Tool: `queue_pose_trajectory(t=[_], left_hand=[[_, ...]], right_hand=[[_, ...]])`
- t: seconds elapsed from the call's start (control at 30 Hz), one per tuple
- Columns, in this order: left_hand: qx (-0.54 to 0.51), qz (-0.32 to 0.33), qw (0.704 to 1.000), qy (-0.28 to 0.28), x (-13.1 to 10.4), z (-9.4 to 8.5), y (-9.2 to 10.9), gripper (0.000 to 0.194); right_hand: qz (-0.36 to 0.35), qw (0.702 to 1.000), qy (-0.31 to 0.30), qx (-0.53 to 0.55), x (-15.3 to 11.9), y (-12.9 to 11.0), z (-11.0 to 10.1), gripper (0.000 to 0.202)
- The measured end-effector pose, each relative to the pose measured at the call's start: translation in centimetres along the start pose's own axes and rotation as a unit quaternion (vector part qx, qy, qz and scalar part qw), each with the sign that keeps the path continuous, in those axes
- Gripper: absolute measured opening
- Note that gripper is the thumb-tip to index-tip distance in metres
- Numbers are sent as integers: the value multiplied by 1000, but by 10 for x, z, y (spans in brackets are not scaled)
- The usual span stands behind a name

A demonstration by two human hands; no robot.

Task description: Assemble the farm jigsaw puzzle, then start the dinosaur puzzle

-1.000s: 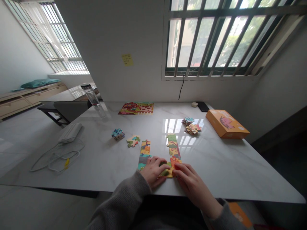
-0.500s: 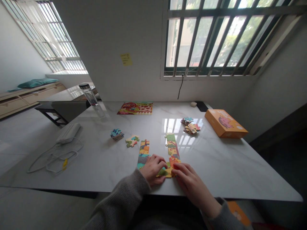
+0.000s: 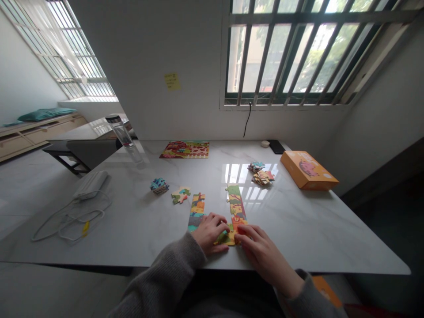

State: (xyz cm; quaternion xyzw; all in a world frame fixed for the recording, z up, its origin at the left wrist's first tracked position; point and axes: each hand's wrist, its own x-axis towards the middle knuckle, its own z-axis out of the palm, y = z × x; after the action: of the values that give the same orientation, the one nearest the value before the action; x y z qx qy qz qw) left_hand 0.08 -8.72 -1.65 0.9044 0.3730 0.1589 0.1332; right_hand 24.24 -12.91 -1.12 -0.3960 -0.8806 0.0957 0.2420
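Note:
A partly joined jigsaw puzzle [image 3: 236,204] lies near the table's front edge, forming a U-shaped frame with a left strip [image 3: 198,206], a right strip and a bottom row. My left hand [image 3: 209,234] lies across the bottom row, fingers bent over its upper side and thumb along its lower edge. My right hand [image 3: 259,247] is closed at the lower right corner, its fingertips on the edge of the orange piece there. Both hands cover parts of the bottom row. Left of the frame lie a few loose puzzle pieces [image 3: 180,194].
Stacks of puzzle pieces stand left [image 3: 159,186] and right [image 3: 263,177]. Behind are a picture board [image 3: 185,149], a glass bottle [image 3: 121,131] and a black phone [image 3: 276,146]. An orange box [image 3: 308,170] sits right; a white device [image 3: 91,185] with its cable lies left.
The view has shifted slightly, moving everything a little to the left. Both hands keep nearly the same place on the puzzle; no piece has visibly moved.

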Motion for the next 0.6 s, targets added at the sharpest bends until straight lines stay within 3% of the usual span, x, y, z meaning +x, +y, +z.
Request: queue_pose_trajectory(t=[0.2,0.6], left_hand=[[-18,34,999,8,10,3,2,41],[-60,19,997,34,9,4,0,37]], right_hand=[[0,1000,8,-8,0,-2,-2,30],[7,1000,-3,-4,-1,-2,-2,27]])
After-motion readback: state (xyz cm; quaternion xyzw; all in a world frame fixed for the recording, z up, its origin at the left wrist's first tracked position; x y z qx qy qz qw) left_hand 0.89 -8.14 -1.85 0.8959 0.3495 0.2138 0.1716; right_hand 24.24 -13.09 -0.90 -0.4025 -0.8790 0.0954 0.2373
